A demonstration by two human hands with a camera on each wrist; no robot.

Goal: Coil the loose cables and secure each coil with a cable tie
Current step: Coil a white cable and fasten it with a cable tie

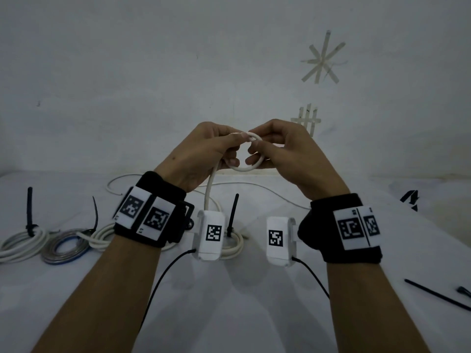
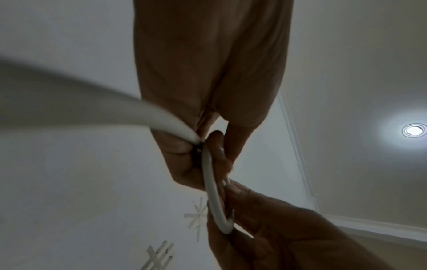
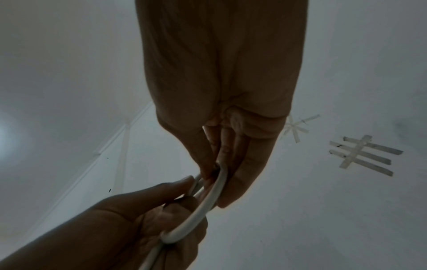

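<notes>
Both hands, left hand & right hand, pinch 1 white cable loop, held above table.

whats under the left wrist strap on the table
A tied white coil pokes out from beneath the left wrist strap, its black cable tie standing up beside it. The strap covers the coil's right half, so its full shape stays hidden.
</notes>
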